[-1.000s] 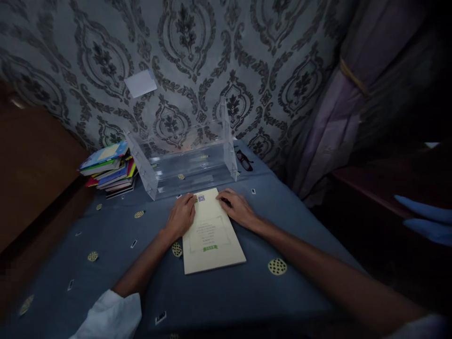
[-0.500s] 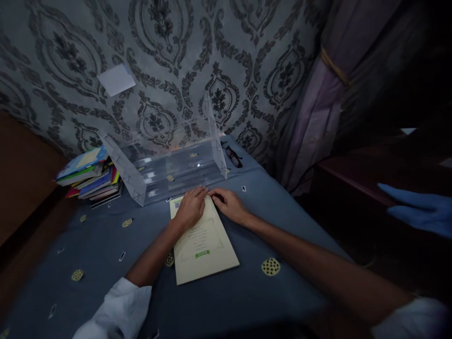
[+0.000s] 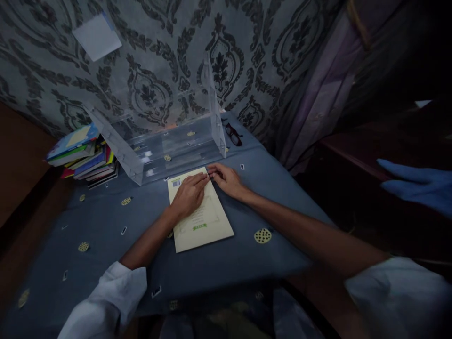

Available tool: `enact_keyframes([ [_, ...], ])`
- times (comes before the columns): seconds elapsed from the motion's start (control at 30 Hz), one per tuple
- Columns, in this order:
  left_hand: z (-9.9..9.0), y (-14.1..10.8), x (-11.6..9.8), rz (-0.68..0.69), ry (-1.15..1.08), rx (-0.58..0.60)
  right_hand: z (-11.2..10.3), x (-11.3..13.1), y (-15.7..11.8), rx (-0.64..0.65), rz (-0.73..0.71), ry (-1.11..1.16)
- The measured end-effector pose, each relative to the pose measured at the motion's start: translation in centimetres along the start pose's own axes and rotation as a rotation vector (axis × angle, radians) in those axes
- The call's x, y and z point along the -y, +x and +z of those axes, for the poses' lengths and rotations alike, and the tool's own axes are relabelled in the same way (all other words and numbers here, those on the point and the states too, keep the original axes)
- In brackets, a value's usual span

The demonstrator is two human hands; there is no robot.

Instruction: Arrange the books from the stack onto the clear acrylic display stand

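Note:
A thin cream-coloured book (image 3: pixel 212 230) lies on the blue patterned tablecloth (image 3: pixel 226 268), a small barcode and a green banner on its cover. Across its upper half my left hand (image 3: pixel 190 194) rests flat, palm down, fingers stretched toward the top right corner. My right hand (image 3: pixel 228 180) is at that same corner, fingers bent, thumb apart from them. Its fingertips touch the book's right edge and come close to the left fingertips. Just beyond the book stands a clear acrylic rack (image 3: pixel 176 150) with two upright side panels.
Left of the rack is a stack of books (image 3: pixel 88 155). Eyeglasses (image 3: pixel 233 134) lie to its right. A white card (image 3: pixel 97 36) is on the patterned wall behind. At the right a blue-gloved hand (image 3: pixel 420 186) shows beside a dark red surface (image 3: pixel 356 155) and a tied curtain (image 3: pixel 321 99).
The view has tipped downward, so the table sits higher in the picture. My left hand has slid slightly down the book, uncovering more of its top edge. My right hand remains at the corner.

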State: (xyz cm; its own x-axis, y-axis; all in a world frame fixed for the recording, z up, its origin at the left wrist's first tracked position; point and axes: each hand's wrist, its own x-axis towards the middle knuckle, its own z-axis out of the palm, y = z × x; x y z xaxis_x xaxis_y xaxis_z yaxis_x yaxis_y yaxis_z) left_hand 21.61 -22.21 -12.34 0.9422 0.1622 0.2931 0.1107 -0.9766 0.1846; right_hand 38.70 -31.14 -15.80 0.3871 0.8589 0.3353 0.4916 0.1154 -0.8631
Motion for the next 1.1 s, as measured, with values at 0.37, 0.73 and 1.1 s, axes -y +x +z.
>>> enact_keyframes([
  [0.37,-0.9,-4.5,-5.1,0.206,-0.129,0.008,0.1,0.3,0.0,-0.008,-0.061,0.010],
  [0.73,-2.6,-7.1,-9.0,0.257,-0.198,0.111,0.1,0.3,-0.1,0.033,-0.097,-0.051],
  [1.1,-2.1,-6.4,-4.2,0.120,-0.183,0.023,0.0,1.0,-1.0,0.106,-0.275,-0.264],
])
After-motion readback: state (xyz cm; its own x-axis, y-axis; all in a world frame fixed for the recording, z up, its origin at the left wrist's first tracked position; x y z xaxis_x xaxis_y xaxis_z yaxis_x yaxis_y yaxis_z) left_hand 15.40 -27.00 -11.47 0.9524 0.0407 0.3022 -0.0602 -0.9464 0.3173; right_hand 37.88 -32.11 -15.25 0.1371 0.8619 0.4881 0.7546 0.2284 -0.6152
